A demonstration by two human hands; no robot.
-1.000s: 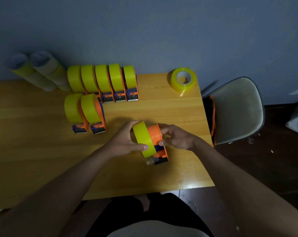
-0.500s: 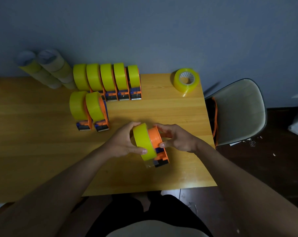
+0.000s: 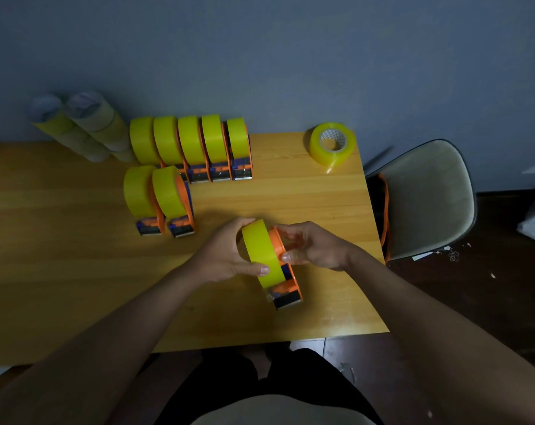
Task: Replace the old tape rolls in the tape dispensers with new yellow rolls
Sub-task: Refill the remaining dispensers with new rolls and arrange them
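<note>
On the wooden table an orange tape dispenser stands near the front right, with a yellow tape roll against its hub. My left hand grips the roll from the left, thumb on its lower rim. My right hand holds the dispenser's orange side from the right. Farther back stand two rows of dispensers loaded with yellow rolls: a back row of several and a front pair. A loose yellow roll lies flat at the far right corner.
Two sleeves of stacked tape rolls lie at the back left against the blue wall. A grey chair stands just off the table's right edge. My lap sits below the front edge.
The yellow roll has slid closer onto the dispenser's orange hub, so less of the hub shows. Both hands keep their grip in the same spot.
</note>
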